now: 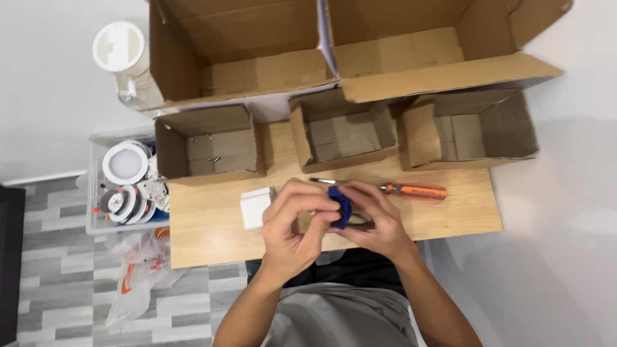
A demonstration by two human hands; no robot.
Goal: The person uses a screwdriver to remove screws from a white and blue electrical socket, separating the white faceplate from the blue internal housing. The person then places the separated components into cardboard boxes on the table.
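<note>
Cardboard boxes (334, 38), two large at the back, three small open ones (212, 144) in front, on a wood table (450, 218). Clear bin (96, 193) of round white lamps on the floor, left. Orange-handled screwdriver (411, 190) just behind the hands; white block (255, 207) beside the left hand (292, 222). Blue part (340, 205), small, ring-like, mostly hidden, held over the table's front edge. Left and right hand (376, 222) fingers both clamped on it.

Small cardboard boxes (340, 132) wall the back; bare tabletop (463, 215) rightward
</note>
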